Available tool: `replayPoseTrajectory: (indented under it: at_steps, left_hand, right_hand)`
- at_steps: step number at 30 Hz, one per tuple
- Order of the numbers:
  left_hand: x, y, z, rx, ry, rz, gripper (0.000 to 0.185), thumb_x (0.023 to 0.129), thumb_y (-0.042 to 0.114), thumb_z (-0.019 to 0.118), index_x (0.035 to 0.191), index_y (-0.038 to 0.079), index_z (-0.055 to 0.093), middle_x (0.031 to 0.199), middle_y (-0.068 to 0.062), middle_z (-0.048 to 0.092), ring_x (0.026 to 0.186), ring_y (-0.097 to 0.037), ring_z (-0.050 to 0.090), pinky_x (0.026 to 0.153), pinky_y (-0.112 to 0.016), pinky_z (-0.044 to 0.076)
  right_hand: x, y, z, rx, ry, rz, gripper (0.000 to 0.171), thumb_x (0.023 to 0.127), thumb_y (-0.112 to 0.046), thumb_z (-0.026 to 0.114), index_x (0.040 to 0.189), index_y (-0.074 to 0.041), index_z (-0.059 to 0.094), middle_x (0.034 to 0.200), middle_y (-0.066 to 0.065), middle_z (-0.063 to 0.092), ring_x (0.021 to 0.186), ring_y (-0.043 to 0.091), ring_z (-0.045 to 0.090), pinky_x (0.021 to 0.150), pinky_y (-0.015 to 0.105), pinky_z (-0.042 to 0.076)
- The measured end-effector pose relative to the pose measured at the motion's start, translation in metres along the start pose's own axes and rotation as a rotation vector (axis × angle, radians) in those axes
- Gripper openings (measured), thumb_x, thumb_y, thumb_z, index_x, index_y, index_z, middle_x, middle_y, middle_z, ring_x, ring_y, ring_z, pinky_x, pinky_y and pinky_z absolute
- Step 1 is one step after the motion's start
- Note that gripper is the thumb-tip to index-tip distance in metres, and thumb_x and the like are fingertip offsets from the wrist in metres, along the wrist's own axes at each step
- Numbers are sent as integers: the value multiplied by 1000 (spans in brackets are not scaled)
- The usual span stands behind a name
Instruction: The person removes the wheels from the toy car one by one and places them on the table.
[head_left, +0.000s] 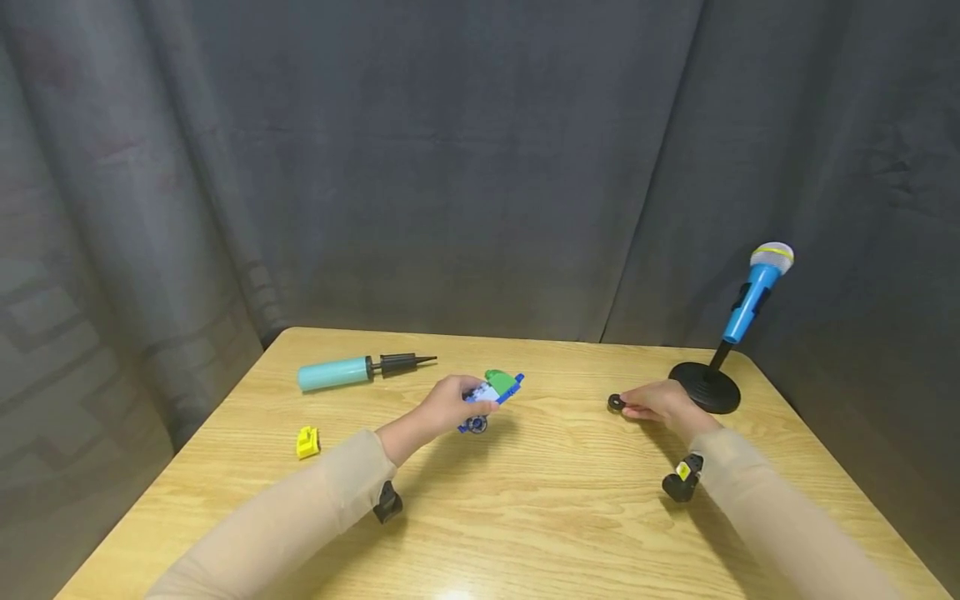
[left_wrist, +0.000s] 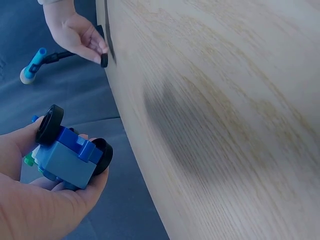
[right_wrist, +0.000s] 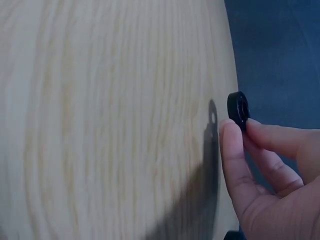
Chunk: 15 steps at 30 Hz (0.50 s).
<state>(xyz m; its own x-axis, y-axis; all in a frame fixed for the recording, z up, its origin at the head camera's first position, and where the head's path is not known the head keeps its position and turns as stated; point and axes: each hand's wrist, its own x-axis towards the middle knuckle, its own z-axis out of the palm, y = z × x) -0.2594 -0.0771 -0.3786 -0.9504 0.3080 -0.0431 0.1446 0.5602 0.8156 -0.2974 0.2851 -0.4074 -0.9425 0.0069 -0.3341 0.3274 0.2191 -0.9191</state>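
A small toy vehicle (left_wrist: 70,159) built of light blue, dark blue and green blocks is held up off the table in my left hand (head_left: 446,406). Two black wheels sit at one end of it in the left wrist view, with thumb and fingers around its sides. Further right, my right hand (head_left: 663,402) pinches a loose black toy wheel (right_wrist: 238,109) between thumb and fingertips, just above the table. The wheel's ring shape and center hole show in the right wrist view. A gap of bare wood lies between the two hands.
A yellow block piece (head_left: 307,442) lies at the left of the wooden table (head_left: 525,517). Behind it is a teal hand pump (head_left: 335,374) with a black nozzle. At the back right, a blue toy microphone (head_left: 744,312) stands on a round black base. Dark curtains hang behind.
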Motion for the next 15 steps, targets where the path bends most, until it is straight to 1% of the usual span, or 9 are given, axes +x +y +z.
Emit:
replayPoseTrajectory:
  at_steps: [3, 10, 15]
  left_hand:
    - [0, 0, 0, -4, 1, -1, 50, 89, 28, 71, 130, 2, 59, 113, -12, 66, 90, -18, 63, 73, -32, 54]
    - [-2, -2, 0, -17, -1, -12, 50, 89, 28, 72, 130, 2, 59, 112, -11, 66, 91, -18, 63, 73, -32, 55]
    - [-2, -3, 0, -12, 3, 1, 49, 89, 27, 72, 129, 3, 59, 112, -12, 66, 90, -18, 63, 71, -32, 54]
  right_hand:
    - [-3, 3, -6, -24, -15, 2, 41, 92, 6, 59, 123, 27, 45, 80, 6, 67, 66, 8, 68, 71, 23, 57]
    - [-7, 8, -12, -80, 50, 40, 37, 90, 6, 61, 119, 26, 48, 75, 5, 65, 61, 8, 66, 66, 23, 57]
    - [-8, 11, -13, -104, 64, 40, 39, 89, 6, 62, 119, 26, 48, 76, 5, 66, 62, 8, 66, 66, 22, 57]
